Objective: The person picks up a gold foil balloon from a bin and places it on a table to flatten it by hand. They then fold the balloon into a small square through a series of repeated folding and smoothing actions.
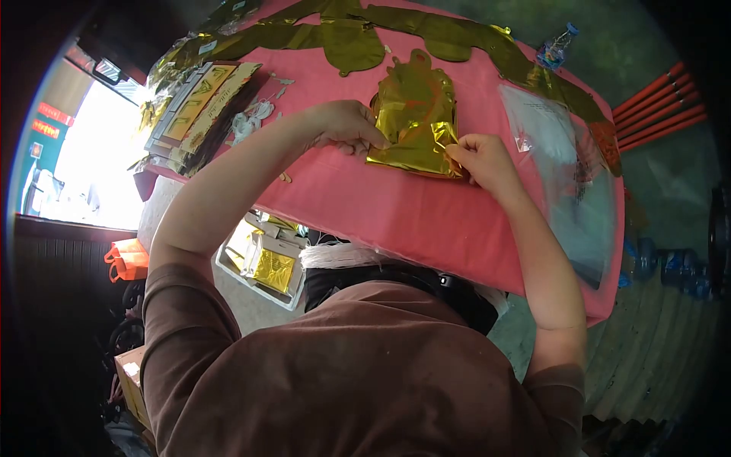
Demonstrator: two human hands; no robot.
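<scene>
A folded gold foil sheet [415,114] lies on the pink tabletop [335,194] in front of me. My left hand [354,129] is closed on its left edge near the lower corner, with the fingertips pinched together. At the lower right corner, my right hand [481,158] pinches the foil between thumb and fingers. The near edge of the foil is bent and creased between both hands. Larger flat gold foil shapes [350,47] lie along the far side of the table.
Printed packets [202,110] and white strings [251,119] lie at the left. Clear plastic bags [544,126] are on the right, and a water bottle [558,47] stands beyond. Below the table edge is a box [263,266] of gold packets.
</scene>
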